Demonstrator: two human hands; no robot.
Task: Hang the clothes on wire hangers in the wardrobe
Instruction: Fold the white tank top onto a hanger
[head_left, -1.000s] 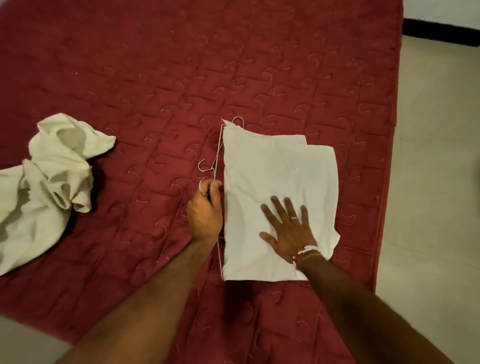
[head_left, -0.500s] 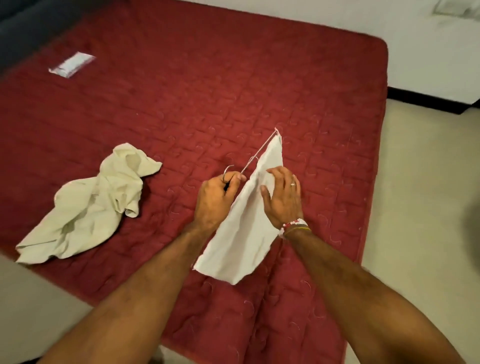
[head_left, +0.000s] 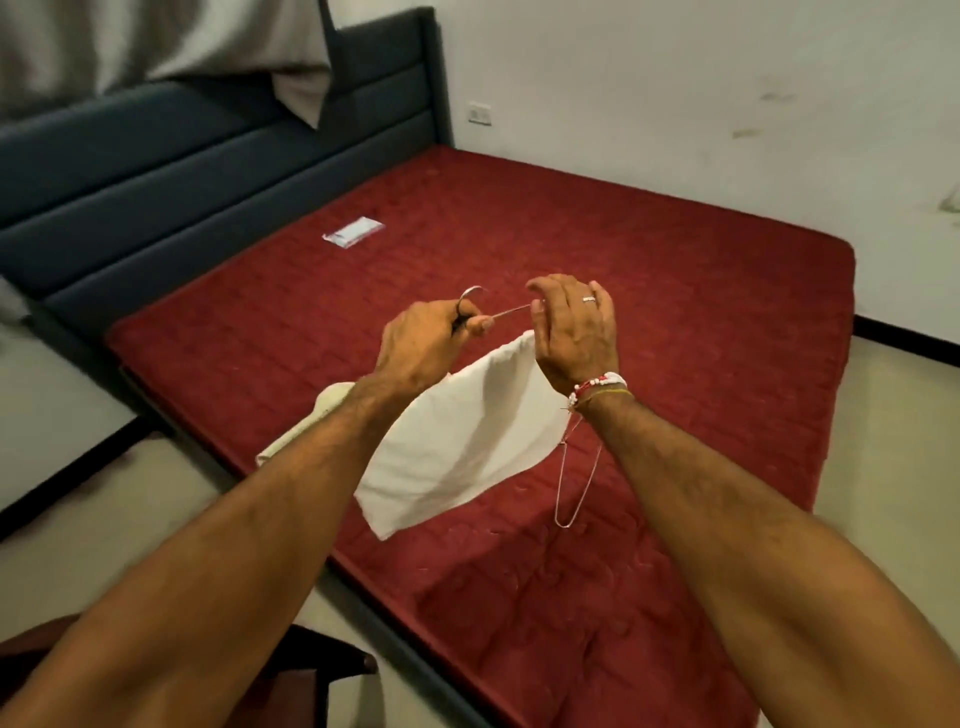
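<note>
Holding the wire hanger (head_left: 563, 525) up over the near edge of the red mattress (head_left: 701, 322) — white cloth (head_left: 467, 441) already draped across it. Gripping the neck under the hook with the left hand (head_left: 426, 343), pinching the wire just beside with the right hand (head_left: 574, 338). Pointing the hook up and left, long axis tilted, one end dipping below the right wrist. Left to do, seemingly: hanging it in the wardrobe, out of view — then the second cloth (head_left: 332, 397) at the mattress's near-left edge.

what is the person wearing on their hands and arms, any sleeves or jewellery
No sleeves in view: the left arm and right arm are bare. The right hand has a silver ring on one finger, and its wrist carries a red and white beaded bracelet with a thin yellow thread band beside it. Nothing worn shows on the left hand.
</note>
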